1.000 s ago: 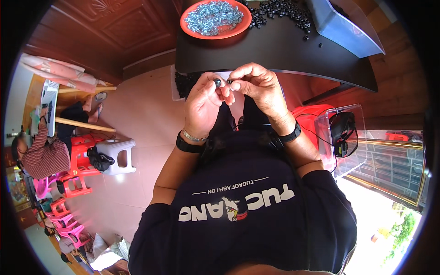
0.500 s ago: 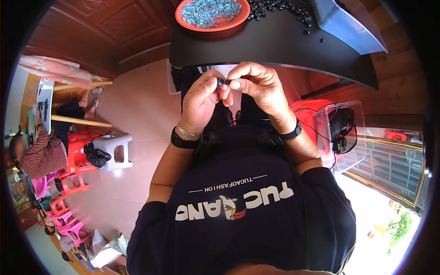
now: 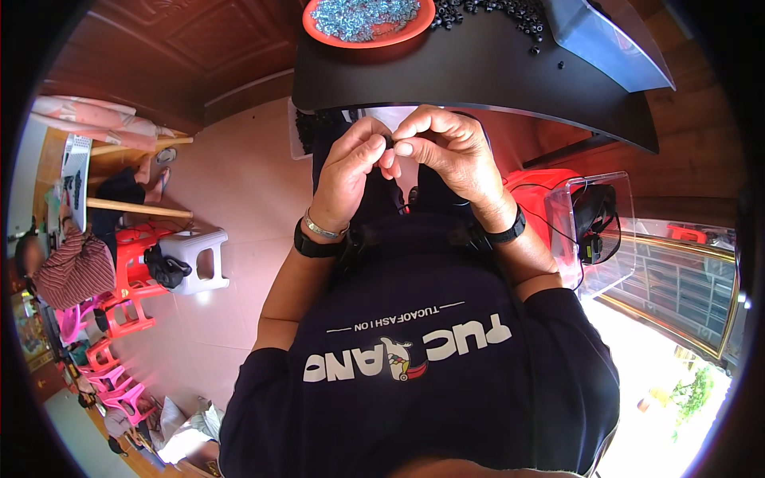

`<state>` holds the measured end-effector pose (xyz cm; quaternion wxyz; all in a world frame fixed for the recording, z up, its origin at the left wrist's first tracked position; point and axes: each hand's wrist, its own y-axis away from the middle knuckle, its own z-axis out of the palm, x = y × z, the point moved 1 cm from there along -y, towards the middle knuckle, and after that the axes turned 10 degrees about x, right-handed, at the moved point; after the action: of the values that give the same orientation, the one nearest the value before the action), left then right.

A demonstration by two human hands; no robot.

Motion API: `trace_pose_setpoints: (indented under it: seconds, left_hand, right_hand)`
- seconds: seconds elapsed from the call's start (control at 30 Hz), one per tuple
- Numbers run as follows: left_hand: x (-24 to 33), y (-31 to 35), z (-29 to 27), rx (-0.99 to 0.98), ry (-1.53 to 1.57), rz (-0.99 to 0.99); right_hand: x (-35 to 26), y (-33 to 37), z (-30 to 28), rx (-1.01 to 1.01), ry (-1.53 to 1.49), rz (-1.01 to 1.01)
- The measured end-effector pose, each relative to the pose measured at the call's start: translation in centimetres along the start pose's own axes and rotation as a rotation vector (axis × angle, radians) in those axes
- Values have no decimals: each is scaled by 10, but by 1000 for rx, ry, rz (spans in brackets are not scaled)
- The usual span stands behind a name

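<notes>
My left hand (image 3: 349, 166) and my right hand (image 3: 448, 153) meet in front of my body, just off the near edge of the dark table (image 3: 382, 80). Between the left thumb and fingers is a small black round part (image 3: 389, 142), mostly covered by the fingertips. The right thumb and forefinger are pinched against its right side; any separate piece in them is hidden. Ahead on the table, an orange-red oval dish (image 3: 312, 33) holds a heap of small shiny bits (image 3: 362, 17). Several loose small black parts (image 3: 522, 17) lie to its right.
A translucent plastic bin (image 3: 606, 48) stands at the table's right end. Below the table's left edge sits a clear container with black parts (image 3: 305, 131). A clear box with a black fan (image 3: 598, 227) is at my right. Stools (image 3: 199, 259) and a seated person (image 3: 76, 267) are left.
The fingertips have closed together, covering more of the black part that showed between them before. The left hand has tilted slightly, and the view has shifted a little.
</notes>
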<state>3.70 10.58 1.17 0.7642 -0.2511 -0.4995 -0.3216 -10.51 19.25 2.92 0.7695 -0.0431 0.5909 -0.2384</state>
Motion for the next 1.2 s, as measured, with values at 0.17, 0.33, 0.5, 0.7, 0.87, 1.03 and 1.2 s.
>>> trace_pose_setpoints:
  seconds: [0.17, 0.33, 0.5, 0.7, 0.87, 1.03, 1.2]
  left_hand:
    - [3, 2, 1, -4, -63, 5]
    - [5, 4, 3, -26, -12, -20]
    - [2, 4, -1, -60, 48, -34]
    - [-5, 3, 5, -16, 15, 62]
    - [-2, 8, 11, -11, 33, 138]
    - [-2, 10, 18, 17, 78, 132]
    - [-3, 11, 18, 13, 118, 158]
  right_hand:
    - [-4, 1, 0, 3, 56, 25]
    - [-3, 1, 1, -41, -1, 106]
    - [-3, 1, -1, -128, 241, -93]
    - [-4, 1, 3, -62, 468, -327]
    - [-10, 6, 10, -31, 464, -287]
    - [-12, 6, 10, -41, 462, -300]
    - [-10, 4, 10, -61, 428, -328]
